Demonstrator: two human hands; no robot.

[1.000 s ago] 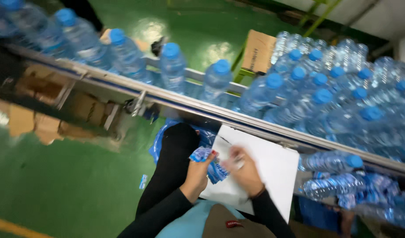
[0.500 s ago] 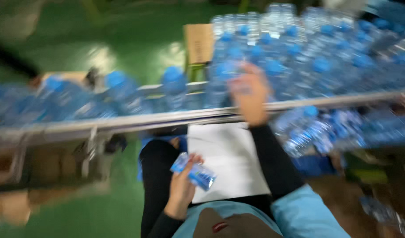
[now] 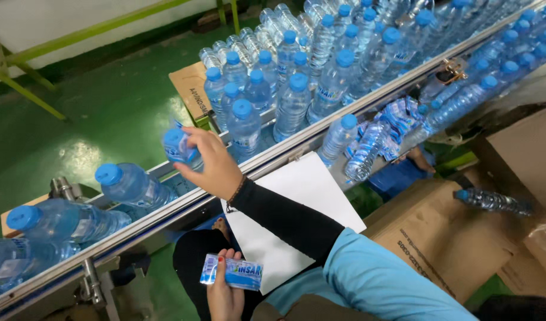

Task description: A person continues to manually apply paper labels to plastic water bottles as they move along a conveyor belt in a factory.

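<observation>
Running diagonally from lower left to upper right of the frame: long metal conveyor rail (image 3: 166,217) carrying clear plastic water bottles with blue caps. Crowding the top centre and upper right: dense pack of upright bottles (image 3: 320,71). Lying on their sides at left of frame: two capped bottles (image 3: 133,187), well apart from the pack. Sitting at lower right: brown cardboard boxes (image 3: 439,238), one loose bottle (image 3: 493,201) lying across them. Resting on the lap at centre: white sheet of card or paper (image 3: 296,202), just beside the rail.

Reaching up over the rail at centre left: right hand (image 3: 210,163), fingers curled around the blue cap end of a small clear bottle (image 3: 176,145), gripping it on the belt. Staying low at bottom centre: left hand (image 3: 225,291), closed on a flat blue and white printed label sleeve (image 3: 232,272), held level near the lap.

Risks, judging from here: knocking neighbouring upright bottles over while pulling the gripped one across the rail, given how tightly packed they are; losing the wet-looking cap from a fingertip grip; creasing the label sleeve under a tight left-hand squeeze; the white sheet sliding off the lap with the lean forward.
</observation>
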